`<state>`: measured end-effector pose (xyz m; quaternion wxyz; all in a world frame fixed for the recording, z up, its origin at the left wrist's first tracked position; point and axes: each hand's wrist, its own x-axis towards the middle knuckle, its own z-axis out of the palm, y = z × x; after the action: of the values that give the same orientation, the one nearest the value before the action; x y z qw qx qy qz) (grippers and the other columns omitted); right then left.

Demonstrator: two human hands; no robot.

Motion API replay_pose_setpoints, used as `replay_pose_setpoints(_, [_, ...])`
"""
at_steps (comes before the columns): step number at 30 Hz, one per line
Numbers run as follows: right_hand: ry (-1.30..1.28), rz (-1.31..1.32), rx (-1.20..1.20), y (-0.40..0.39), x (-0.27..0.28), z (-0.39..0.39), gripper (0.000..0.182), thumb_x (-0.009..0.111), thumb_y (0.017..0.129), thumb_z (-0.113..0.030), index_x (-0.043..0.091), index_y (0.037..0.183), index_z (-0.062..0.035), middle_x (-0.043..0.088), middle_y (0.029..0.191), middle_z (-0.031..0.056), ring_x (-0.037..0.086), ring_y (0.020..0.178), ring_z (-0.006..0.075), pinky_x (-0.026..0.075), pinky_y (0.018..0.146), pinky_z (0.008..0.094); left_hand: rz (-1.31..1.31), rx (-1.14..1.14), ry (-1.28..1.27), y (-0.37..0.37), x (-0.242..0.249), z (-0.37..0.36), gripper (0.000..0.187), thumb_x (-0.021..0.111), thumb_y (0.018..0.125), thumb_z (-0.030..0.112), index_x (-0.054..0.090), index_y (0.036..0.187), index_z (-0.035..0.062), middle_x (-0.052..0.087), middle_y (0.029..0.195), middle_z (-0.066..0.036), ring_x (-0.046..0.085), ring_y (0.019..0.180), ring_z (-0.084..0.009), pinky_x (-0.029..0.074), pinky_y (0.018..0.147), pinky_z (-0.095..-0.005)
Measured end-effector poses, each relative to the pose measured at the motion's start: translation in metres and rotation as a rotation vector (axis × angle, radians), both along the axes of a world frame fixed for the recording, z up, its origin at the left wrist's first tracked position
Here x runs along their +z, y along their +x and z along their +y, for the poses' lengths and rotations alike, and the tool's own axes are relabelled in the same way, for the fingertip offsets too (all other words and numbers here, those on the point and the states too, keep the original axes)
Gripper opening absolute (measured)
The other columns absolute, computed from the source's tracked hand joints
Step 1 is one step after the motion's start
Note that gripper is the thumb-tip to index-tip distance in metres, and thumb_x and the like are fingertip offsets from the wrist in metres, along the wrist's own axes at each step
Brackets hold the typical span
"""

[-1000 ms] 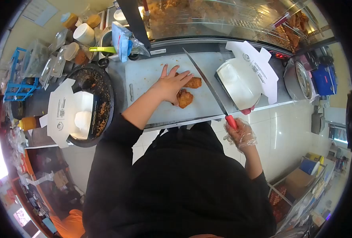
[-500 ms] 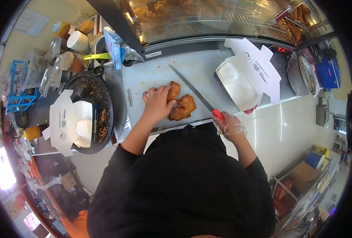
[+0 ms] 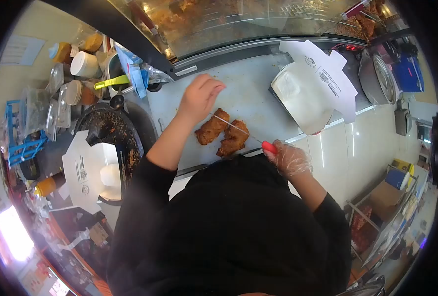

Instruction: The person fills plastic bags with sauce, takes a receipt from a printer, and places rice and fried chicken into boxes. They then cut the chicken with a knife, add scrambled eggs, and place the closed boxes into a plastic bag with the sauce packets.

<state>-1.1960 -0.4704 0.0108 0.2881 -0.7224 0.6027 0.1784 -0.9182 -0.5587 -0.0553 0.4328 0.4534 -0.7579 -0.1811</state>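
My right hand (image 3: pixel 289 159), in a clear plastic glove, is closed around the red handle of a knife (image 3: pixel 269 147). The thin blade is seen nearly edge-on, crossing over two browned pieces of fried chicken. The left piece (image 3: pixel 211 129) and the right piece (image 3: pixel 235 138) lie side by side on the white cutting board (image 3: pixel 248 81). My bare left hand (image 3: pixel 202 98) is raised above the board, beyond the left piece and close to the knife tip. Its fingers are curled together, with nothing visible in them.
An open white takeaway box (image 3: pixel 303 98) stands right on the board, another (image 3: pixel 98 172) at left over a dark crumb-filled pan (image 3: pixel 105 118). A glass display case (image 3: pixel 258 19) borders the back. Jars (image 3: pixel 84 64) and a yellow-green handle (image 3: pixel 111 82) crowd the left; a lidded pot (image 3: pixel 377 79) stands right.
My left hand has come off the chicken and moved up and away. The knife has swung left over the pieces, its blade turned edge-on. The left piece now sits lower and more exposed.
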Motion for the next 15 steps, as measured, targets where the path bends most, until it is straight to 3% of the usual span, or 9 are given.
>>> replay_pose_setpoints(2, [0.014,0.053,-0.03,0.004,-0.007,-0.001,0.043,0.049,0.09,-0.051,0.057,0.096,-0.0091,0.066,0.084,0.0166,0.064,0.082,0.0354,0.05,0.071,0.0478,-0.023,-0.127,0.141,-0.01,-0.027,-0.016,0.011,0.05,0.09,0.012,0.059,0.091,0.0051,0.059,0.089,-0.011,0.057,0.081,-0.0329,0.047,0.071,-0.0391])
replay_pose_setpoints(5, [0.044,0.072,-0.039,0.014,0.009,-0.008,0.04,0.047,0.091,-0.048,0.058,0.095,-0.0095,0.066,0.084,0.0183,0.064,0.081,0.0373,0.05,0.072,0.0486,-0.041,-0.12,0.311,-0.017,-0.038,-0.015,0.013,0.049,0.091,0.014,0.056,0.087,0.0042,0.06,0.088,-0.012,0.057,0.083,-0.0346,0.047,0.073,-0.0406])
replay_pose_setpoints(11, [0.024,0.038,-0.03,0.013,-0.045,-0.009,0.042,0.048,0.091,-0.05,0.057,0.098,-0.01,0.066,0.086,0.0176,0.064,0.084,0.0365,0.05,0.073,0.0469,-0.089,-0.04,0.283,-0.009,-0.049,-0.02,0.014,0.047,0.092,0.016,0.056,0.087,0.0053,0.062,0.09,-0.011,0.059,0.087,-0.0327,0.047,0.073,-0.0411])
replay_pose_setpoints(15, [0.02,0.027,-0.023,0.022,-0.041,-0.017,0.045,0.048,0.091,-0.052,0.058,0.1,-0.0088,0.066,0.085,0.0175,0.064,0.084,0.0355,0.05,0.074,0.0463,-0.108,0.016,0.202,0.003,-0.045,-0.022,0.012,0.049,0.091,0.015,0.056,0.088,0.0053,0.062,0.09,-0.011,0.06,0.087,-0.0322,0.048,0.072,-0.0412])
